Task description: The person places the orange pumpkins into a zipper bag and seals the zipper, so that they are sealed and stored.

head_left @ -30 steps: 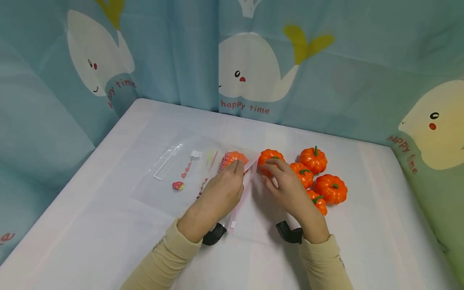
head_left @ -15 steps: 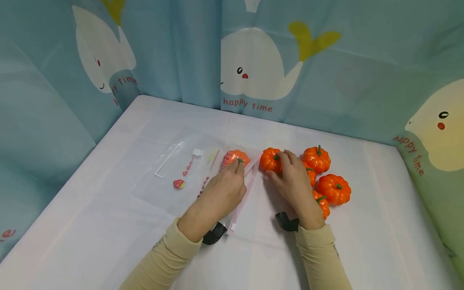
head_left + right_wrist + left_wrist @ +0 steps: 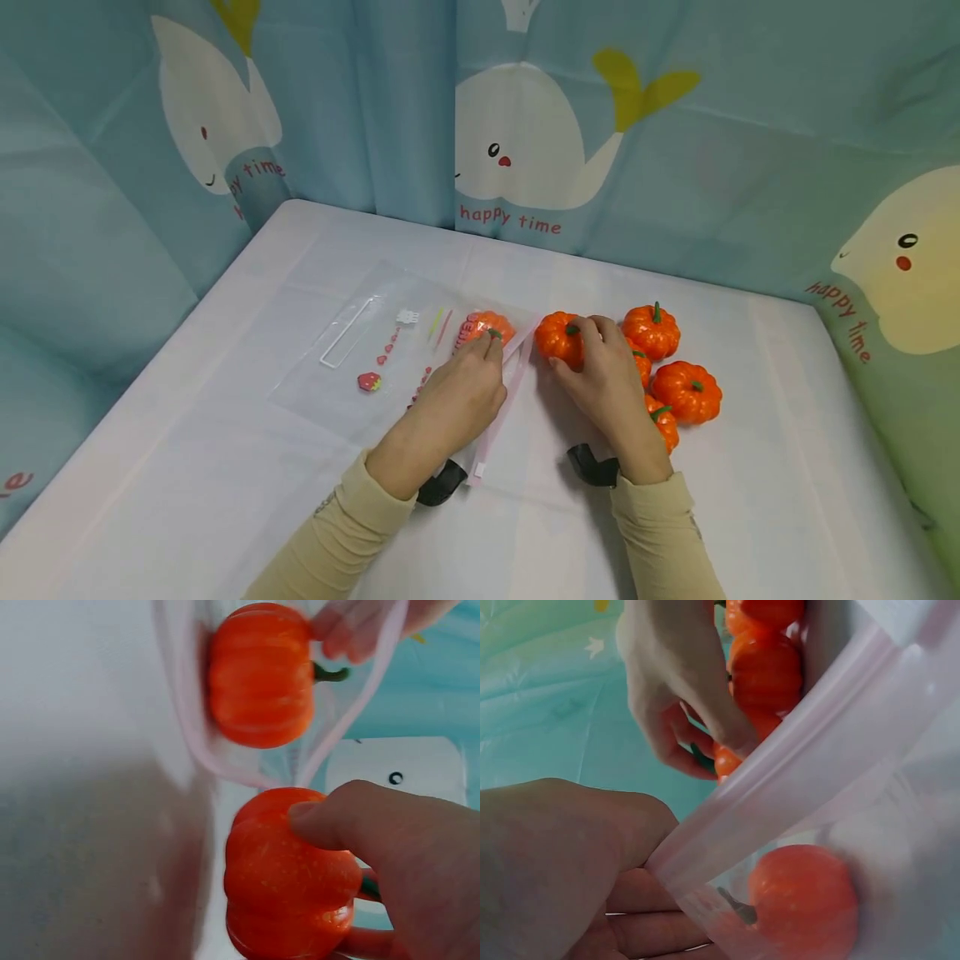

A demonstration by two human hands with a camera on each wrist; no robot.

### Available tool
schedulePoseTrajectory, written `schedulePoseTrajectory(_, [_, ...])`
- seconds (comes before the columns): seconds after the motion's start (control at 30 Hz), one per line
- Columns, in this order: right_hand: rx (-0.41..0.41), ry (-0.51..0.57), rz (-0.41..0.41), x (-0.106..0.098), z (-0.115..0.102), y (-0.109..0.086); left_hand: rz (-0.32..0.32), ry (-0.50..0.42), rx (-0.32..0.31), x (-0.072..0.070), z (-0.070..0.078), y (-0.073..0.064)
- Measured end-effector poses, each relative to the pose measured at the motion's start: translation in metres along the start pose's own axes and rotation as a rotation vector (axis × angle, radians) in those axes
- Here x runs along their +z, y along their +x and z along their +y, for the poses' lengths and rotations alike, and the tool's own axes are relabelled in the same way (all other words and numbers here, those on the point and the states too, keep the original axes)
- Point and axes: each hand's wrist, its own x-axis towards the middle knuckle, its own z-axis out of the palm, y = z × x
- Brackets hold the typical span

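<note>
**Left hand [image 3: 461, 396] pinching a clear bag [image 3: 318, 412], right hand [image 3: 609, 377] gripping an orange pumpkin [image 3: 555, 340]**

From where I'm standing, a person in beige sleeves [image 3: 667, 533] is working with both hands over a pale table [image 3: 172, 483]. The left hand is pinching the bag's pink-edged mouth [image 3: 490, 442] between thumb and fingers, and the mouth is gaping toward the right hand. A white slider [image 3: 480, 471] is sitting at the near end of that edge.

Inside the bag, a first pumpkin [image 3: 487, 327] is lying just within the opening, its green stem pointing toward the left hand; I can't tell whether the fingers are touching it through the film. The rest of the bag is lying spread to the left, showing a printed strawberry [image 3: 369, 382] and little hearts.

The right hand's fingers are closing round the orange pumpkin, the thumb pressing on one side, the others partly hidden behind it near the stem. That pumpkin is resting just outside the mouth, near the bagged one.

To the right of that hand, four more pumpkins [image 3: 686, 393] are clustering close together, two of them partly hidden by the hand and wrist. Behind the table, a blue-green curtain [image 3: 405, 100] is hanging, printed with white whales and "happy time".
</note>
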Motion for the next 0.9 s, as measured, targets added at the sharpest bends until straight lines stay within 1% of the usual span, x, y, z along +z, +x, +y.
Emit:
schedulePoseTrajectory(0.2, [-0.007,0.032,-0.040,-0.008,-0.005,-0.003,-0.010,-0.001,-0.013,0.002,0.000,0.001])
schedulePoseTrajectory(0.33, [-0.012,0.053,-0.083,-0.013,-0.009,-0.005,-0.012,0.001,-0.015,0.001,-0.001,0.000])
schedulePoseTrajectory(0.53, [-0.001,0.076,-0.175,-0.021,-0.016,-0.008,-0.007,0.030,0.004,0.002,-0.002,0.001])
schedulePoseTrajectory(0.7, [-0.009,0.080,-0.222,-0.023,-0.019,-0.009,-0.001,0.026,0.007,0.002,-0.002,0.000])
schedulePoseTrajectory(0.9, [-0.017,0.104,-0.288,-0.023,-0.022,-0.009,0.034,0.083,0.055,0.002,-0.002,0.000])
